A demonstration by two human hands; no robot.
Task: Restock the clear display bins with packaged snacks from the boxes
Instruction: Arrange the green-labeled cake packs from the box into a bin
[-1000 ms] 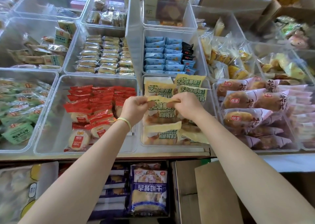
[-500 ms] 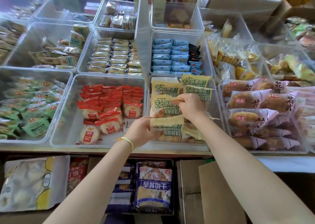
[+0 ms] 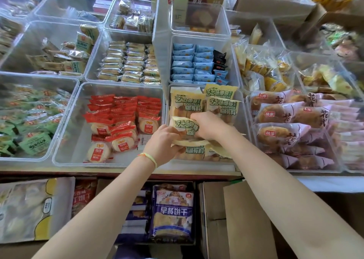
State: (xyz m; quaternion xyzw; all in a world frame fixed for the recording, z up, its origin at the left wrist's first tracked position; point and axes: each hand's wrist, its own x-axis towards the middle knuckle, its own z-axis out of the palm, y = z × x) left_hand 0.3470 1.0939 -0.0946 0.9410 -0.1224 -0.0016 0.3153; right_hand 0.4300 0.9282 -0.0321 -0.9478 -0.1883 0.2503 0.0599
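A yellow snack pack with green lettering is held over the clear front-centre bin, which holds several packs of the same kind. My left hand, with a yellow band at the wrist, grips the pack's left and lower edge. My right hand grips its right side from above. The pack's lower part is hidden behind my fingers. Below the counter an open cardboard box and a purple-blue biscuit bag stand on the floor.
Left of the yellow packs is a bin of red-wrapped round cakes. A bin of pink bread packs sits on the right, blue packets behind. Green packets fill the far-left bin. More bins and boxes crowd the back rows.
Both hands have come together on one yellow pack and lifted it slightly above the stack; my left hand rose from the bin's front edge. The view has shifted a little to the left.
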